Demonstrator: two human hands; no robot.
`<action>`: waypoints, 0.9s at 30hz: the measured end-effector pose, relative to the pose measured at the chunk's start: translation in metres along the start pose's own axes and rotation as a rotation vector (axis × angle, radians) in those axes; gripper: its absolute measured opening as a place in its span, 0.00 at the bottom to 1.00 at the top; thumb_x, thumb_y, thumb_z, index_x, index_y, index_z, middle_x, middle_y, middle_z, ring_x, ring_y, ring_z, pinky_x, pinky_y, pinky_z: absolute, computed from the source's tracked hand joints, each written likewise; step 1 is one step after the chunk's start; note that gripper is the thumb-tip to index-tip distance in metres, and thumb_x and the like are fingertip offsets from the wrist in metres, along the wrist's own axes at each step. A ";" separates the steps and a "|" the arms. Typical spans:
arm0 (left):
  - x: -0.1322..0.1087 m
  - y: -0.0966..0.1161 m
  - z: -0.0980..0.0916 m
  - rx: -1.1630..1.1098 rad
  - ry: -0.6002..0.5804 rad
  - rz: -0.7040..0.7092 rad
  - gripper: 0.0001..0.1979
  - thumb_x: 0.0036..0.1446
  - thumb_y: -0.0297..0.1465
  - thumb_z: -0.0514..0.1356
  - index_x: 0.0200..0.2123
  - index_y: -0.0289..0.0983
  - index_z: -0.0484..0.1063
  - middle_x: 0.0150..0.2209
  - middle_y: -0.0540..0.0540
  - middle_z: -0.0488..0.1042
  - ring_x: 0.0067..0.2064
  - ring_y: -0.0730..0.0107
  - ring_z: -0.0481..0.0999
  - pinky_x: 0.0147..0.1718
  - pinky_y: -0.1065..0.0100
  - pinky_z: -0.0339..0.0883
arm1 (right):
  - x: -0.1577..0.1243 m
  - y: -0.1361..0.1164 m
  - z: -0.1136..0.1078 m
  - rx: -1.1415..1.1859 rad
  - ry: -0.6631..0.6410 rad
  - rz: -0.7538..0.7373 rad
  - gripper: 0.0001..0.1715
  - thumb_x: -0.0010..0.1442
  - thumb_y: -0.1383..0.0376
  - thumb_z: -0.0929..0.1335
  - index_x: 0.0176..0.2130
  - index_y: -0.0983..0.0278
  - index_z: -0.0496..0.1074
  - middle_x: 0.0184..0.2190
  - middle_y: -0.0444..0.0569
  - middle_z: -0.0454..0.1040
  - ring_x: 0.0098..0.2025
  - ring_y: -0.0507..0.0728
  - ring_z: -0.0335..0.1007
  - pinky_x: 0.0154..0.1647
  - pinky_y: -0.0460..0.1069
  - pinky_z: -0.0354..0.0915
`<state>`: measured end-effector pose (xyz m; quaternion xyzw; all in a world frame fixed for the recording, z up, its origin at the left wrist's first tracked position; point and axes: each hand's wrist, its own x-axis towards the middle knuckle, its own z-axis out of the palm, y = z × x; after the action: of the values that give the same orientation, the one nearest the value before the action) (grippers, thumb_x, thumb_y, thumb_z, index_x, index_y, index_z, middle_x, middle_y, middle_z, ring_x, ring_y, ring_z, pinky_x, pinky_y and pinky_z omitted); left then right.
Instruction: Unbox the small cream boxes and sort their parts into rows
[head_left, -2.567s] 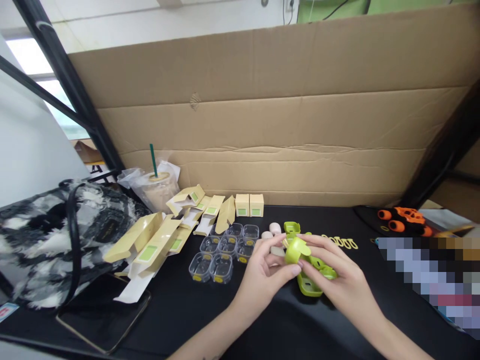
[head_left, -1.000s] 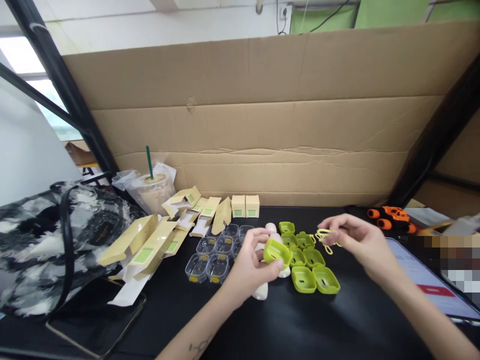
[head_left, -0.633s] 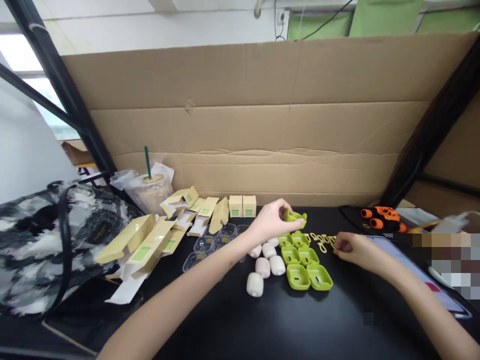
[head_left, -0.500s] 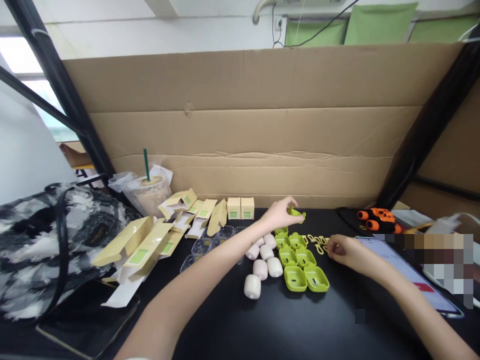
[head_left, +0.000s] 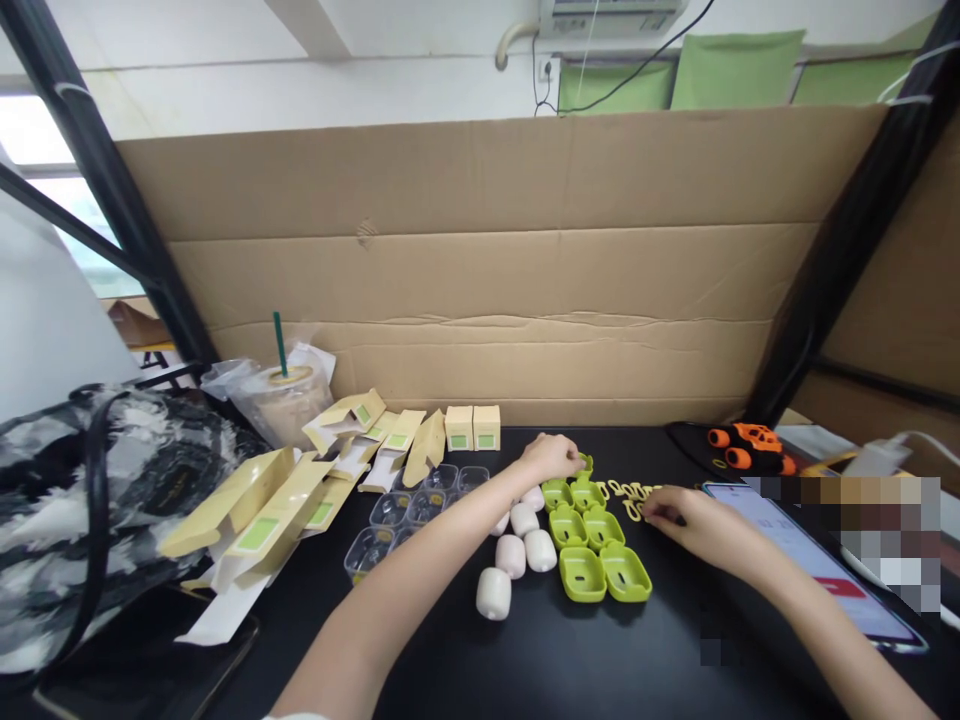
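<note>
At the far end of the rows, my left hand [head_left: 553, 457] has its fingers closed on a small green case cover [head_left: 585, 464], low over the table. More green case covers [head_left: 583, 574] lie opened out in paired halves, several in rows towards me. My right hand [head_left: 679, 515] is to their right, fingers curled together, their tips at a pile of pale yellow ring-shaped clips [head_left: 628, 490]. Whether a clip is between those fingers is hidden. Several rounded whitish and pale pink cases [head_left: 494, 594] stand left of the covers, partly behind my left forearm.
Clear plastic trays [head_left: 370, 552] and opened cardboard boxes [head_left: 259, 530] lie to the left, with two closed boxes [head_left: 486, 428] behind. A drink cup [head_left: 289, 405] and a bag [head_left: 169, 470] stand far left. On the right are a phone [head_left: 795, 550] and an orange toy car [head_left: 754, 447].
My left hand has lowered the green cover from above the table to the far end of the rows. My right hand stays by the clips. The view has shifted slightly.
</note>
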<state>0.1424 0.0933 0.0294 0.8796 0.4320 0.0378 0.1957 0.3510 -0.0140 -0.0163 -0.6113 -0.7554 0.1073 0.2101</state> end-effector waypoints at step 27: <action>-0.187 -0.012 -0.010 -0.142 0.575 0.275 0.05 0.55 0.27 0.56 0.36 0.39 0.70 0.49 0.45 0.67 0.50 0.64 0.69 0.50 0.62 0.65 | 0.185 -0.150 0.062 -0.056 0.082 -0.252 0.18 0.63 0.61 0.65 0.51 0.65 0.66 0.49 0.52 0.68 0.46 0.58 0.69 0.44 0.57 0.68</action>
<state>0.0148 -0.0421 0.0529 0.8671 0.3431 0.3407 0.1197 0.1612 0.1366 0.0260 -0.5211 -0.8196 0.0339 0.2356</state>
